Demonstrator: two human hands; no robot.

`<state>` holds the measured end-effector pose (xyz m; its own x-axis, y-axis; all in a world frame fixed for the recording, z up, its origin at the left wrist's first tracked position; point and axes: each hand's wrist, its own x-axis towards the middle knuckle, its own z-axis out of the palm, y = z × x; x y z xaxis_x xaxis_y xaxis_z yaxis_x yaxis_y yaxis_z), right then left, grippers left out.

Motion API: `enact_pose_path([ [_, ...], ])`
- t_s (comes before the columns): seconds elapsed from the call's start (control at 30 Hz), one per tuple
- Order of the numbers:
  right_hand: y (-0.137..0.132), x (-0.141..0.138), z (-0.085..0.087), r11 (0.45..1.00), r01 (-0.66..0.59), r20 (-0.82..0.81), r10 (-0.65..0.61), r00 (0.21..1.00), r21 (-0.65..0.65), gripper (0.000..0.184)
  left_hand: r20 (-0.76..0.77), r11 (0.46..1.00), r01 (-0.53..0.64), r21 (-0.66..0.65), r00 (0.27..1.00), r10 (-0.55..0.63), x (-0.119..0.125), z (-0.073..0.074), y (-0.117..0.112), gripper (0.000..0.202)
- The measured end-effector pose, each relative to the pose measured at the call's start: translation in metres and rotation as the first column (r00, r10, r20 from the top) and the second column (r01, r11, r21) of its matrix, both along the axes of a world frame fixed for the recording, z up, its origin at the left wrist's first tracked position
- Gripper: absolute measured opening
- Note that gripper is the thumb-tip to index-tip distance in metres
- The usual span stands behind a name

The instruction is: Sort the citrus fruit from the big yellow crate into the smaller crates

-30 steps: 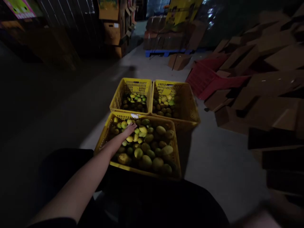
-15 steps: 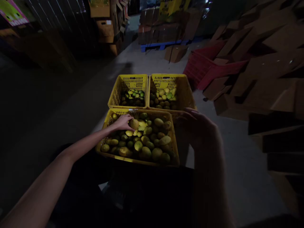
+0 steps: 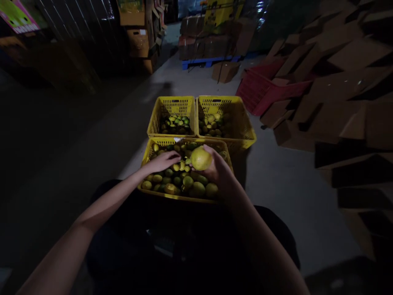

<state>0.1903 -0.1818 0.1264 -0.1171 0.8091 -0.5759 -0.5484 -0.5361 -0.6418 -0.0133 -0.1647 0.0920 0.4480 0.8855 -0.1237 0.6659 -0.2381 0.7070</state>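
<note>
A large yellow-green lemon (image 3: 201, 158) is in my right hand (image 3: 215, 164), which grips it from the right side, over the front yellow crate (image 3: 184, 198). My left hand (image 3: 166, 161) hovers over the left part of that crate with its fingers loosely stretched toward the lemon. Nothing shows between the left fingers. Under both hands, many yellow and green lemons (image 3: 188, 182) of mixed sizes fill the crate. The fruit directly beneath my right hand is hidden.
Behind stand two more yellow crates, the left one (image 3: 149, 127) and the right one (image 3: 245, 127), both partly filled with fruit. To the right lie a red crate (image 3: 260, 92) and piled cardboard boxes (image 3: 340, 90). A loaded blue pallet (image 3: 208, 62) stands at the back.
My right hand has come in from the right of the crate and now holds a lemon. My left hand no longer holds the fruit it gripped before. The view has shifted slightly.
</note>
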Motion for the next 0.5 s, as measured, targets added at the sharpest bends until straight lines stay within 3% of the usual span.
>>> enact_pose_path([
  [0.03,0.002,0.004,0.001,1.0,0.007,-0.016,-0.008,1.0,-0.023,0.021,-0.167,0.996,0.044,-0.078,0.984,-0.057,-0.006,-0.009,0.0,0.034],
  [0.1,0.006,0.015,0.003,1.0,0.015,-0.038,-0.016,0.999,-0.024,0.016,-0.447,0.974,0.085,-0.208,0.878,-0.172,-0.014,-0.025,0.003,0.031],
  [0.17,0.008,0.025,0.004,0.999,0.045,-0.055,-0.044,0.998,0.017,0.019,-0.581,0.961,0.088,-0.262,0.781,-0.23,-0.015,-0.038,0.01,0.029],
  [0.33,0.008,0.042,0.006,0.987,0.122,-0.065,-0.115,0.991,0.109,0.028,-0.659,0.966,0.079,-0.246,0.717,-0.226,0.001,-0.064,0.044,0.028],
  [0.5,0.006,0.047,0.006,0.978,0.207,-0.078,-0.205,0.976,0.024,0.029,-0.729,0.983,0.054,-0.177,0.663,-0.168,0.017,-0.09,0.074,0.032],
])
